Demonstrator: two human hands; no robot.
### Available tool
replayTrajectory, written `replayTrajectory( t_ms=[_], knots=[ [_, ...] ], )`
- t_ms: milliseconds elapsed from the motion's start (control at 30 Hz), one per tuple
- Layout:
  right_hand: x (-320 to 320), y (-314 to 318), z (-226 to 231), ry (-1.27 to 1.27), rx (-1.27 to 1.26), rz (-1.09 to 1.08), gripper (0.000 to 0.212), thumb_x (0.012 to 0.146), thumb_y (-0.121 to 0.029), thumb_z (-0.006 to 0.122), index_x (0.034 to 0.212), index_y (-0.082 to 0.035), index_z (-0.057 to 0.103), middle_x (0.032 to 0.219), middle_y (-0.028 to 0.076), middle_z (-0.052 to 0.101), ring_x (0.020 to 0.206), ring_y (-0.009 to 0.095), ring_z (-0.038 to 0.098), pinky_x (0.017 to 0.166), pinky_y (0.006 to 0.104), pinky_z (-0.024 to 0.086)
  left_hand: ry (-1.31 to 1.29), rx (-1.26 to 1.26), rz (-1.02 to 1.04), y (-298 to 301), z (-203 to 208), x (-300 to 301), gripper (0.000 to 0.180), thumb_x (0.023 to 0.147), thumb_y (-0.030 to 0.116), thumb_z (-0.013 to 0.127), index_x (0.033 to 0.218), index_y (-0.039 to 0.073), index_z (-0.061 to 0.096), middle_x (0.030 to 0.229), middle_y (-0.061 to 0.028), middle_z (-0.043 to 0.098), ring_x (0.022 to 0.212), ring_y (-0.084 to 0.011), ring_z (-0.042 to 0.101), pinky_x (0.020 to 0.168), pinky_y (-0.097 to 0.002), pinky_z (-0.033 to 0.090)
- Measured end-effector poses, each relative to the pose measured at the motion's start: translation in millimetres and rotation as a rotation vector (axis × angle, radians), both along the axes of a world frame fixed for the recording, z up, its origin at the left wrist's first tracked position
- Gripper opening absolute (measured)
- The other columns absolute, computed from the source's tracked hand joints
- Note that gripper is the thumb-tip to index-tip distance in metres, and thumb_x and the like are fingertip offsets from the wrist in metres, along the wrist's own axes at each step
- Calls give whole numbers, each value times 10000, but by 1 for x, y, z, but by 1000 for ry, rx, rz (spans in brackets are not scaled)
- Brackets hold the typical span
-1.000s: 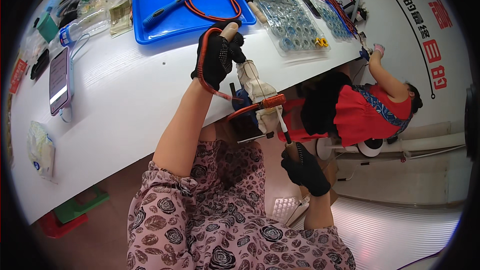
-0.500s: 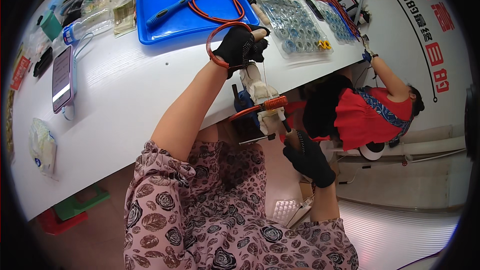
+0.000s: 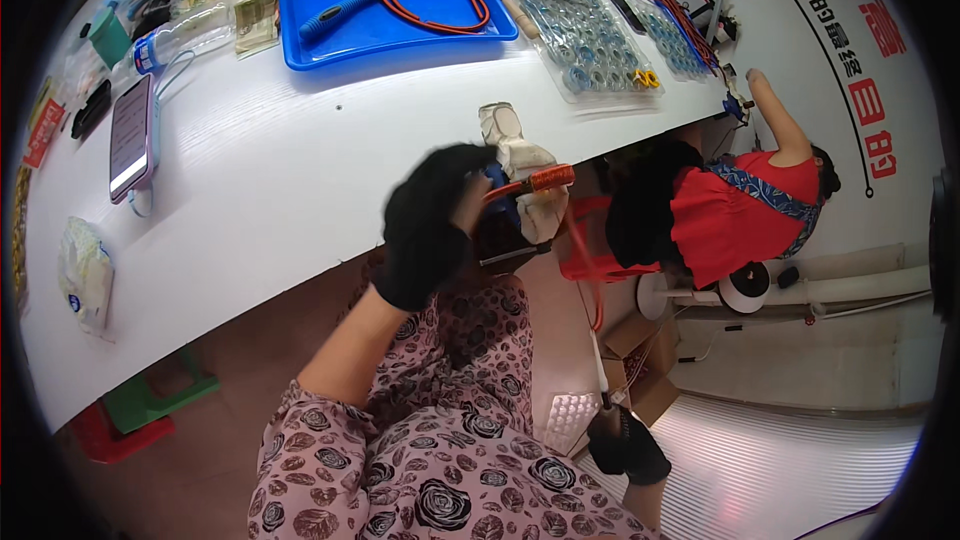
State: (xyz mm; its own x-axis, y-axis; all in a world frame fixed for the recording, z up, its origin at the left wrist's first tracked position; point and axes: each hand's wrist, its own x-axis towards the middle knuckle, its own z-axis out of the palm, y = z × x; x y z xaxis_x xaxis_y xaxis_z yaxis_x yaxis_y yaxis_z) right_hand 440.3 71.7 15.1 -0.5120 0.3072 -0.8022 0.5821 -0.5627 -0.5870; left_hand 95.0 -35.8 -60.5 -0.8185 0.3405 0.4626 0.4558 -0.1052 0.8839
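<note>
Since the earlier frame, the right hand (image 3: 628,448) has moved nearer with the tool (image 3: 602,372), and the left hand (image 3: 430,225) has come back to the left side of the clamp (image 3: 496,176). Orange cord bundle (image 3: 552,177): located at the cloth (image 3: 518,154) on the clamp, near edge of the table (image 3: 250,190). Right fingers: clamped around the tool's handle. Left fingers: closure cannot be told. Handling: the bundle is probably light and springy, with a smooth, slippery surface. Grip it at its wound middle; avoid loose strands.
</note>
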Motion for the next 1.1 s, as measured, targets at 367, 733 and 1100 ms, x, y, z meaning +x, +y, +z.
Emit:
replayTrajectory(
  t_ms=[367, 733, 1100],
  knots=[
    [7, 0, 17, 169, -291, -54, 162, 928, -154, 481, 1032, -37, 524, 748, 49, 543, 526, 96, 494, 396, 211, 355, 833, -104, -179, 32, -23, 48, 411, 683, 109, 577, 1094, 127, 580, 970, -22, 554, 832, -180, 570, 672, -307, 486],
    [-61, -3, 11, -179, 807, -138, 153, 820, -49, 603, 951, -73, 527, 654, -6, 521, 459, 49, 463, 386, 197, 341, 425, 245, -159, -1, -13, 14, 402, 760, 168, 623, 1142, 59, 559, 937, -72, 621, 768, -209, 605, 659, -308, 479],
    [-81, -1, -9, -187, 740, 101, 265, 809, -68, 615, 1051, -40, 511, 823, 5, 555, 678, 59, 529, 552, 213, 434, -694, 846, -164, 15, 17, -57, 295, 891, 218, 581, 1104, 16, 553, 708, -91, 590, 483, -108, 505, 416, -240, 404]
  ],
)
